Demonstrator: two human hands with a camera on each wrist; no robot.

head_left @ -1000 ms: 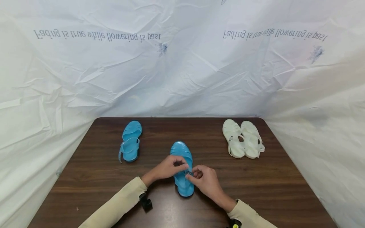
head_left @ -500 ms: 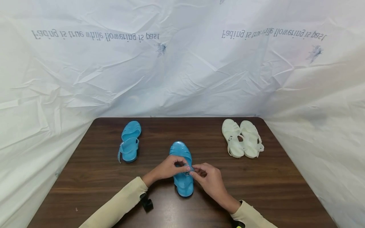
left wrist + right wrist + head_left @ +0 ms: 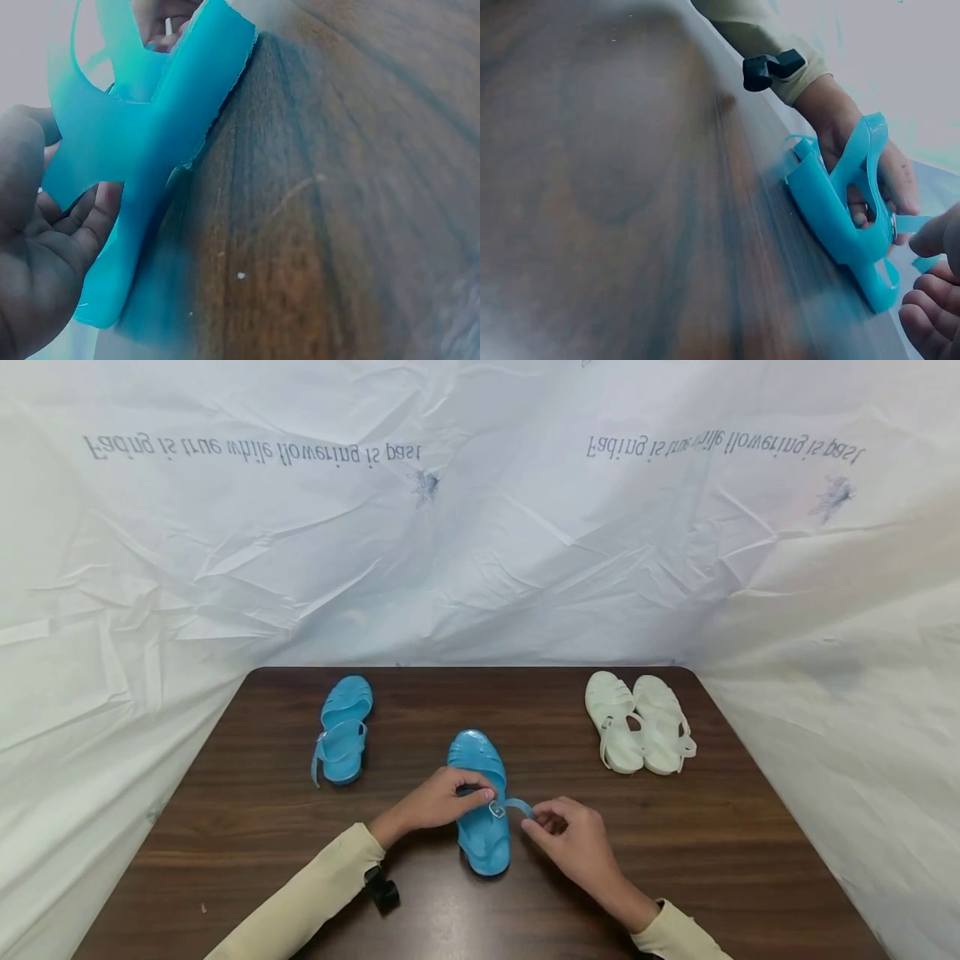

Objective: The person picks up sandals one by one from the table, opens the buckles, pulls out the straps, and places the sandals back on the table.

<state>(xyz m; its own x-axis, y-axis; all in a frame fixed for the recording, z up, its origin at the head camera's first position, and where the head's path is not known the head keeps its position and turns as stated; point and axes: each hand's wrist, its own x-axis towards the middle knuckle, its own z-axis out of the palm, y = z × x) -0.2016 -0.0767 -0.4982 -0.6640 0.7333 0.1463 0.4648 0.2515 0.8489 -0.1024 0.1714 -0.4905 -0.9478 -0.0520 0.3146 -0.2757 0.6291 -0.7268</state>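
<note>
strap (image 3: 519,805) of centre blue sandal (image 3: 480,802) pulled out of buckle (image 3: 496,811), right hand (image 3: 577,847) pinching its end; left hand (image 3: 438,800) gripping sandal; unbuckling looks nearly done.

We see even, soft, bright light in the head view, with faint shadows under the blue sandal (image 3: 480,802) and a dull sheen on the table (image 3: 675,860) near it. Edges bow outward. Both wrist views are hazy, with the nearby wood blurred.
</note>
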